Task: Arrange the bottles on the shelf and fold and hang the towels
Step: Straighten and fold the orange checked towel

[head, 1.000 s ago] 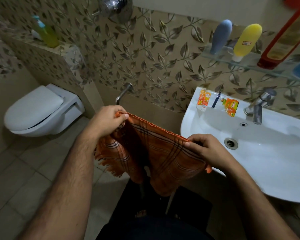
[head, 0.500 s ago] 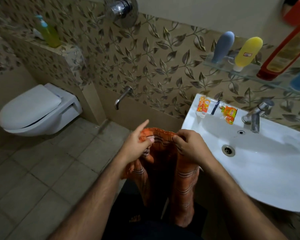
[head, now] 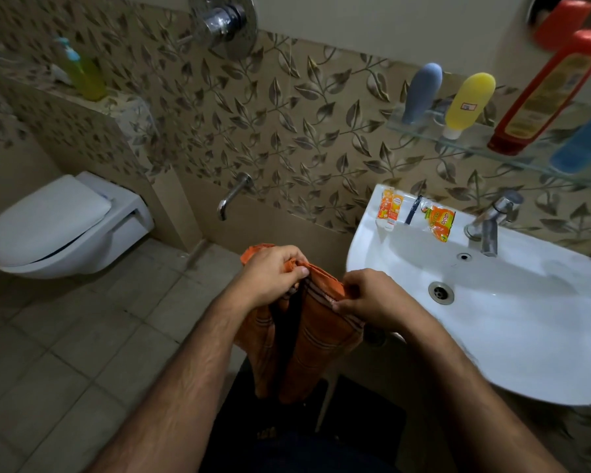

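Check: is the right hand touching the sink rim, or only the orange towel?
Apart from the sink. The head view shows the right hand pinching the orange towel, with dark floor visible between hand and rim.

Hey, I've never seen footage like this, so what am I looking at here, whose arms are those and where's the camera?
There is no machine here. A person wears a wide-angle camera on the head, looking down at their own bare arms. The left hand and right hand both pinch the top edge of an orange striped towel, which hangs folded between them. To the right is a white sink with small packets on its rim. Above it, a glass shelf holds several bottles. A toilet is on the left.
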`<action>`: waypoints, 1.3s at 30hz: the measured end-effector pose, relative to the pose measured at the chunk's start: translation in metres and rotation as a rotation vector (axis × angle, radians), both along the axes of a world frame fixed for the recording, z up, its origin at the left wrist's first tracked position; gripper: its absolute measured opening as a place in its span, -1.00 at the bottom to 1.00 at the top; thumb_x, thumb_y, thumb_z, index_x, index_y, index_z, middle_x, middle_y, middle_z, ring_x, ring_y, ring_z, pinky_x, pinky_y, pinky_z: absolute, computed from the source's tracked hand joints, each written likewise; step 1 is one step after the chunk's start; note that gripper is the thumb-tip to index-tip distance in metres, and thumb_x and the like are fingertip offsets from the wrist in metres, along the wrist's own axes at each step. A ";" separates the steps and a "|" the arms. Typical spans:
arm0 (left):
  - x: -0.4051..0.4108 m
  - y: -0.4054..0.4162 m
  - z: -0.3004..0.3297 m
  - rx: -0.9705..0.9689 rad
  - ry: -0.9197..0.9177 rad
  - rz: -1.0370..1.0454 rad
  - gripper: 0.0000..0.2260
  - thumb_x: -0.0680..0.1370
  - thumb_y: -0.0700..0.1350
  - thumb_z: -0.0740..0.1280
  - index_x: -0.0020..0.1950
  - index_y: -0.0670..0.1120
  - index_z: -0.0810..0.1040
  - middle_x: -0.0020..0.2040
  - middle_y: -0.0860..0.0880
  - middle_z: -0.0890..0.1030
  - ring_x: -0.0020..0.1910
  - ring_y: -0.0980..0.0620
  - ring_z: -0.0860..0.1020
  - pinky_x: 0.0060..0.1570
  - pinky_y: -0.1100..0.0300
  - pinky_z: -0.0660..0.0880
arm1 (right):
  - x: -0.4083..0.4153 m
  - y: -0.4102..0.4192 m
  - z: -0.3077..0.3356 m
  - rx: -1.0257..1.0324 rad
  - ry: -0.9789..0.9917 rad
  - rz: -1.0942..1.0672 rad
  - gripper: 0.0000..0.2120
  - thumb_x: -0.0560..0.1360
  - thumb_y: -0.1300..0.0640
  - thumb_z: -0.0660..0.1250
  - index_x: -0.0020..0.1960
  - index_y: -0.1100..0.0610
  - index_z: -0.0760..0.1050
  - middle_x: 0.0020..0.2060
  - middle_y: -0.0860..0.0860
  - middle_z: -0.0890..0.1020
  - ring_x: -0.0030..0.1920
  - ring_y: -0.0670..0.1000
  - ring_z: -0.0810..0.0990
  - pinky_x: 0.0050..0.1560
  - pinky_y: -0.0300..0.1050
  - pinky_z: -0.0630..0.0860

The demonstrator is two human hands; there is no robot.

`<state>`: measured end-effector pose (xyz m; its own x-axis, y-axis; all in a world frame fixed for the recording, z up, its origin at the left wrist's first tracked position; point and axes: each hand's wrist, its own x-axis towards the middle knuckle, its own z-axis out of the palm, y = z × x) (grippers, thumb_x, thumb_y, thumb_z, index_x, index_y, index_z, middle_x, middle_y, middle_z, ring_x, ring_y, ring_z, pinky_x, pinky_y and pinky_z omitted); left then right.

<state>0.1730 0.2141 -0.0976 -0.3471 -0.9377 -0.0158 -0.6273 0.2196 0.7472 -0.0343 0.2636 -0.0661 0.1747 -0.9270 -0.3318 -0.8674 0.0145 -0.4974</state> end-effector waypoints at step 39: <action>0.042 -0.028 0.005 0.023 0.056 0.443 -0.68 0.50 0.04 0.42 0.23 0.06 0.53 0.09 0.05 0.55 0.09 0.07 0.50 0.06 0.15 0.44 | -0.036 0.021 0.009 0.115 -0.905 -0.172 -0.51 0.50 0.33 0.40 0.29 -0.09 0.40 -0.33 0.14 0.62 -0.33 0.06 0.58 -0.31 -0.16 0.52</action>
